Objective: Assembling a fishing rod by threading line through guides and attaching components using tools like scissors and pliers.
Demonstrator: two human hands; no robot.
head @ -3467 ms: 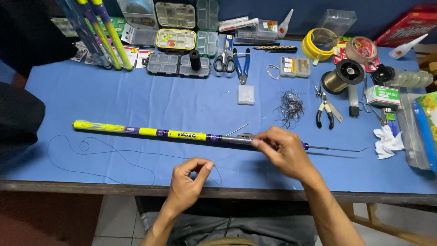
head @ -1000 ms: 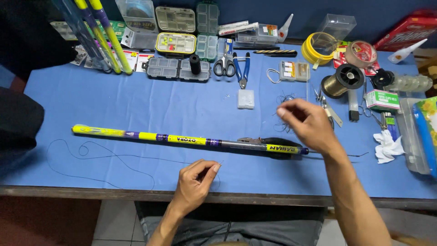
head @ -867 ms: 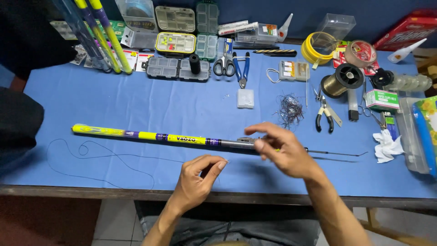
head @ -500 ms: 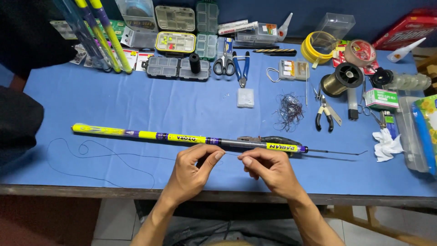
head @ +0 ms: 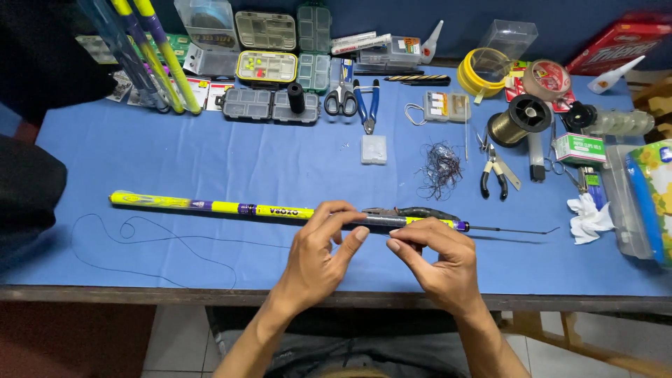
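A yellow and purple telescopic fishing rod (head: 210, 206) lies across the blue table top, its thin dark tip pointing right. My left hand (head: 318, 255) and my right hand (head: 437, 262) meet just in front of the rod's dark middle section (head: 413, 213). Their fingertips are pinched close together, apparently on a thin dark line that is too fine to see between them. A loop of that dark line (head: 140, 234) trails over the table to the left.
Tackle boxes (head: 262, 105), scissors (head: 341, 98), blue pliers (head: 367, 105), a tangle of line (head: 441, 164), small black pliers (head: 493, 175), spools (head: 521, 119), tape rolls and a white tissue (head: 588, 217) crowd the back and right. More rods (head: 150, 56) lean at the back left.
My right hand reached to the tangle of line, came back over the rod and now sits near the table's front edge, fingertips against my left hand's. The rod has stayed in place.
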